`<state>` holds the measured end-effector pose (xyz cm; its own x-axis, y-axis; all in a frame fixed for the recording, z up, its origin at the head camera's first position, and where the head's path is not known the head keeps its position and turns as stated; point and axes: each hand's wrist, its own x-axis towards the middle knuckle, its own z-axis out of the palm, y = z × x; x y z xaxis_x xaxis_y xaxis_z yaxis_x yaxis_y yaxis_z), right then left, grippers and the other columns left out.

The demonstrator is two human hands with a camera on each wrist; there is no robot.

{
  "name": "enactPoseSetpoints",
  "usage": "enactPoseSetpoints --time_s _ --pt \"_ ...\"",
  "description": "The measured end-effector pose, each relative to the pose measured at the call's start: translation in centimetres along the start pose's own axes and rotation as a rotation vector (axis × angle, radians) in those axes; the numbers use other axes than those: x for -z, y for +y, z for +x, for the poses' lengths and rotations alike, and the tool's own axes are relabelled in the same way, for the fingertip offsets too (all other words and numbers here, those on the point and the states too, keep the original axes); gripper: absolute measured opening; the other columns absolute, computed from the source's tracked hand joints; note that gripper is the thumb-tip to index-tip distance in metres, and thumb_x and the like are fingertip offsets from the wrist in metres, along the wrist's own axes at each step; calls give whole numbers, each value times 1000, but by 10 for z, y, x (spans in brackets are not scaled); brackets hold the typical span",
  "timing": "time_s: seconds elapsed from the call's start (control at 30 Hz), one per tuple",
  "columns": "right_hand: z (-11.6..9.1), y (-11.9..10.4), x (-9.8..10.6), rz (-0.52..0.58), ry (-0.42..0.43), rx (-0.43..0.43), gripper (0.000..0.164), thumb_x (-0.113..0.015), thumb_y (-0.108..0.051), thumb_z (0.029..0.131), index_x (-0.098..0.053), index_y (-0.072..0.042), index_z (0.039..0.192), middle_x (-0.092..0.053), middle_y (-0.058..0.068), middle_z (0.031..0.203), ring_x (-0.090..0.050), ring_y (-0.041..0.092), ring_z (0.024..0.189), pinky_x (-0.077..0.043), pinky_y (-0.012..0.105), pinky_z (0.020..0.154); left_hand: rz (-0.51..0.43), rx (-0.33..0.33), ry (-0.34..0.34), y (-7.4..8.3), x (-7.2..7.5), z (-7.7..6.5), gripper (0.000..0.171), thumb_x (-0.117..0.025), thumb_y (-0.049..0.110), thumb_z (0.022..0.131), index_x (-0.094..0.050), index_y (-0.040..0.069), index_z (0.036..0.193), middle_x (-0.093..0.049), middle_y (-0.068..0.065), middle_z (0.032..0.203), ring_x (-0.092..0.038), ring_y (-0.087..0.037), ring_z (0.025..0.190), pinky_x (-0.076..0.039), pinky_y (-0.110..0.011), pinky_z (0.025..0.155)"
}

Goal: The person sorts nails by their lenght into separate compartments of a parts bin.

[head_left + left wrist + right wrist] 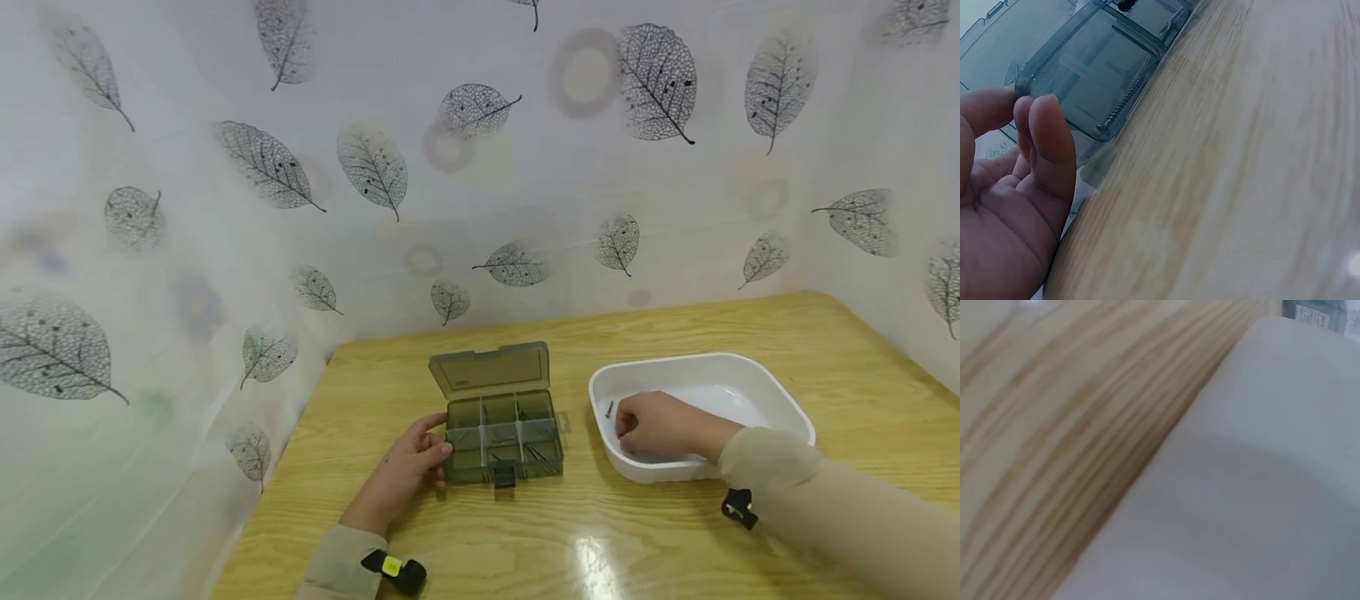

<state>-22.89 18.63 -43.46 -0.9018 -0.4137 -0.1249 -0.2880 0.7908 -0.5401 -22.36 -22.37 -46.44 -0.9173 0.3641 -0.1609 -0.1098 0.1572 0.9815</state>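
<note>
A translucent dark-green compartment box [467, 472] stands on the table with its lid [491, 371] raised. Several screws lie in its front compartments; one screw [1122, 106] shows through the wall in the left wrist view. My left hand [408, 467] holds the box at its left side, thumb and fingertips against the edge. Inside the white tray [780, 400], my right hand [663, 425] reaches down with curled fingers. A small screw [610, 409] lies in the tray just left of that hand. Whatever is between the right fingertips is hidden.
Both things stand on a wood-grain table [517, 550]. A leaf-printed sheet [525, 200] hangs behind and at the sides. The tray's white wall [1241, 487] fills much of the right wrist view, with a labelled piece of clear plastic [1313, 314] at its top corner.
</note>
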Motion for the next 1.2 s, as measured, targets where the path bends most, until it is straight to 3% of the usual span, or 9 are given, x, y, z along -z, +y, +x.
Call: enactPoseSetpoints --time_s 0.23,0.43,0.63,0.77,0.97,1.2 --pt "-3 3 7 -101 38 -11 12 -70 -7 83 -68 -19 81 -61 -8 78 -52 12 73 -44 32 69 6 -4 4 1 -1 -1 59 -57 12 105 -30 7 157 -51 -12 105 -55 -19 78 -56 -35 68" --pt "-7 7 13 -113 9 3 12 -71 -8 83 -67 -18 77 -58 -7 73 -50 12 71 -43 33 68 13 -4 1 0 0 0 59 -57 13 105 -30 8 157 -52 -12 105 -55 -19 78 -56 -34 68" --pt "-6 14 16 -43 -21 0 12 -68 -7 83 -64 -18 79 -56 -6 72 -50 12 70 -41 29 64 15 -2 1 0 0 0 60 -59 14 105 -30 8 157 -52 -13 106 -56 -19 78 -56 -35 68" --pt "-6 13 21 42 -11 41 8 -68 -8 87 -64 -15 86 -56 -4 77 -50 13 71 -41 28 63 16 -5 1 1 0 0 62 -60 16 104 -30 8 157 -53 -14 107 -56 -19 78 -56 -35 68" --pt "-5 -3 29 184 -3 97 13 -64 -7 93 -69 -7 105 -64 1 86 -53 16 71 -45 30 60 14 -6 -2 1 0 0 61 -60 16 104 -30 8 157 -52 -12 106 -56 -19 78 -56 -36 69" --pt "0 -24 31 195 46 140 15 -62 -13 98 -71 -12 110 -69 -3 95 -60 15 82 -51 35 72 5 1 -3 0 0 0 61 -59 16 105 -29 9 157 -52 -13 107 -55 -19 78 -56 -35 68"
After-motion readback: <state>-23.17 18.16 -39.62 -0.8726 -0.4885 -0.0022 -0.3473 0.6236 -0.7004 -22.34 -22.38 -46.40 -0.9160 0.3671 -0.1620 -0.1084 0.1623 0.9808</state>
